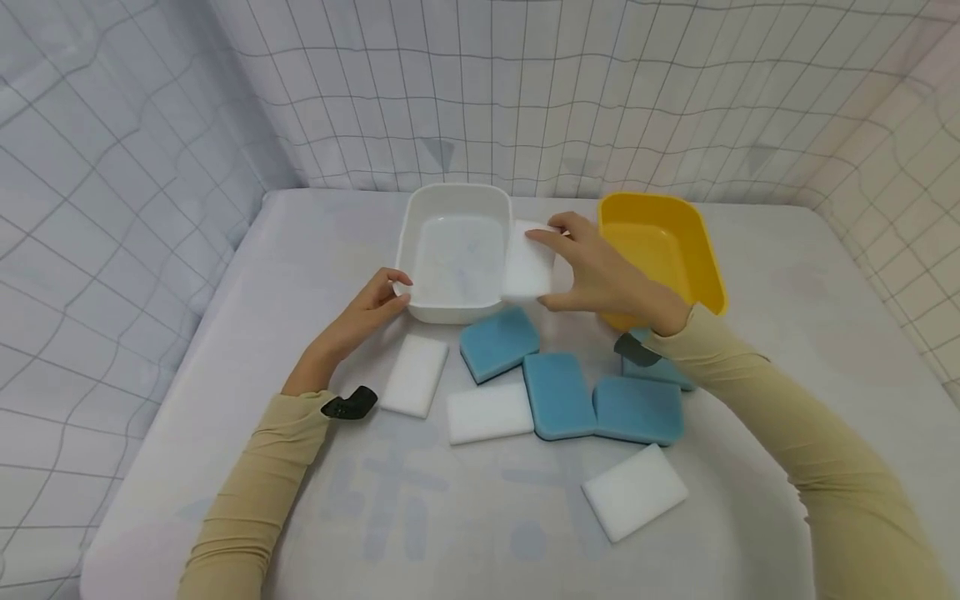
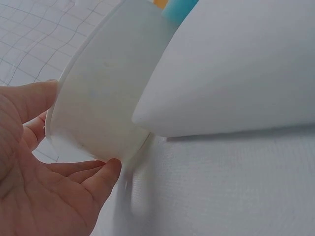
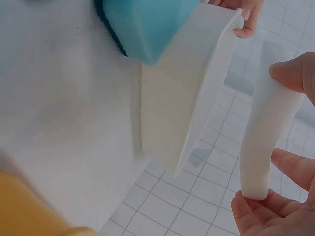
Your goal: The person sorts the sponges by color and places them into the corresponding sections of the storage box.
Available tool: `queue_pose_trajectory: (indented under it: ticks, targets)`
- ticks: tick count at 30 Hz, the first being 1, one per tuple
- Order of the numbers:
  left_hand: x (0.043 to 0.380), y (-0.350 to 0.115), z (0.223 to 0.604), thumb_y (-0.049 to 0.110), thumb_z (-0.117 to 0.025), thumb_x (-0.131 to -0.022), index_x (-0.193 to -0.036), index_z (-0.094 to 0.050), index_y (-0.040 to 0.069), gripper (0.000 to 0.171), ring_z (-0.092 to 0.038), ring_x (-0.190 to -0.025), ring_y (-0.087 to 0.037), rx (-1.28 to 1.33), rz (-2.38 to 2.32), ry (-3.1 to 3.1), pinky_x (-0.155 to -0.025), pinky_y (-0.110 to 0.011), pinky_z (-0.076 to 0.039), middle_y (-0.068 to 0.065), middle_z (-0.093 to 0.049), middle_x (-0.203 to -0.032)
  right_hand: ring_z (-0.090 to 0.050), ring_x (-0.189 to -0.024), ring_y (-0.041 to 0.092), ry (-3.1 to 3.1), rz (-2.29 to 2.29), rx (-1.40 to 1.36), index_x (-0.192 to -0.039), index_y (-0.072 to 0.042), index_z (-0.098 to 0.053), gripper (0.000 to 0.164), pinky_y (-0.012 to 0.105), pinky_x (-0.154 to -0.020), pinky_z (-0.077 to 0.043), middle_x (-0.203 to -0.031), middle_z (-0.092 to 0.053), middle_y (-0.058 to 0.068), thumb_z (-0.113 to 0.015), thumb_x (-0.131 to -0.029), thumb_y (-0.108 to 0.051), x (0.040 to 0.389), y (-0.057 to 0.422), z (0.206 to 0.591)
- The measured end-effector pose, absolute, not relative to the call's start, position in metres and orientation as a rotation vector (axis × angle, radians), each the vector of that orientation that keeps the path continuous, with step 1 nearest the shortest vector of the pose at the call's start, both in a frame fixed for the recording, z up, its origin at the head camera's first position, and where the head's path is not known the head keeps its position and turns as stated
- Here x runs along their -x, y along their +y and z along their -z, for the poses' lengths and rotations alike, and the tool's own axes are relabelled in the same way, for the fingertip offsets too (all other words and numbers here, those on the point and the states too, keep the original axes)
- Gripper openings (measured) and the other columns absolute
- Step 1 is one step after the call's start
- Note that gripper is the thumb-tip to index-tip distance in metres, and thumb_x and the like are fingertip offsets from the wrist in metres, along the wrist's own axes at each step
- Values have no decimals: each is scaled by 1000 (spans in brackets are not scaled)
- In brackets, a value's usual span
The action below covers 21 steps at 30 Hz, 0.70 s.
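A white melamine sponge (image 1: 528, 262) is pinched between the thumb and fingers of my right hand (image 1: 600, 271). It overlaps the right rim of the white plastic tub (image 1: 459, 316) in the head view. Seen from the right wrist, the sponge (image 3: 261, 128) bows slightly in the grip, up off the table. My left hand (image 1: 367, 308) grips the tub's left front corner, its thumb at the rim and fingertips against the outer wall in the left wrist view. Inside the tub, the bare bottom shows.
A yellow tub (image 1: 708, 258) stands at the back right, partly behind my right forearm. In front lie several blue sponges (image 1: 558, 396) with dark undersides and white sponges (image 1: 415, 375), (image 1: 489, 412), (image 1: 635, 492). Grid-patterned cloth (image 1: 525, 100) hangs behind the table.
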<state>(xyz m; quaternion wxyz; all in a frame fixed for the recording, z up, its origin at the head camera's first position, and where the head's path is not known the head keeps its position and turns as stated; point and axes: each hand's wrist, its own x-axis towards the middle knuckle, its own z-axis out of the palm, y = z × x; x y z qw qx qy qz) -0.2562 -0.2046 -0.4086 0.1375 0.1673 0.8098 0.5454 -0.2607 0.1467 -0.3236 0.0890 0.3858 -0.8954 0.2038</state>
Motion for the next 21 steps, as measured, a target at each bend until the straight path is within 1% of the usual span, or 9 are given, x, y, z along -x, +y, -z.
queue_pose_trajectory:
  ticks: [5,11,16,21]
  targets:
    - [255,-205,407,27,-45,-99,-122,-35,18,27,-37,-81,-20,-484,-1578,2342,-75,-31,-31,-9,-38,-85,-40,-107,32,-2626,-619,-1202,-131,-3,-49,70,42,-89,-43,-124,-41,23,-77,-70,-23,269,135,326]
    - [254,-205,406,26,-44,-99,-125,-33,13,31,-38,-82,-22,-475,-1563,2352,-75,-32,-30,-10,-39,-87,-40,-109,33,-2633,-620,-1203,-131,-2,-49,68,44,-91,-43,-124,-42,24,-76,-72,-23,277,125,331]
    - [253,-204,405,24,-45,-99,-127,-32,10,34,-36,-79,-19,-465,-1563,2353,-74,-30,-30,-7,-36,-84,-40,-107,34,-2649,-645,-1212,-131,0,-48,69,45,-91,-42,-123,-41,26,-76,-72,-22,284,118,335]
    - [253,-204,404,24,-45,-99,-127,-33,10,33,-36,-79,-17,-463,-1557,2362,-73,-29,-30,-5,-36,-83,-40,-112,36,-2740,-668,-1186,-136,0,-43,75,47,-95,-42,-130,-37,27,-76,-73,-24,288,112,339]
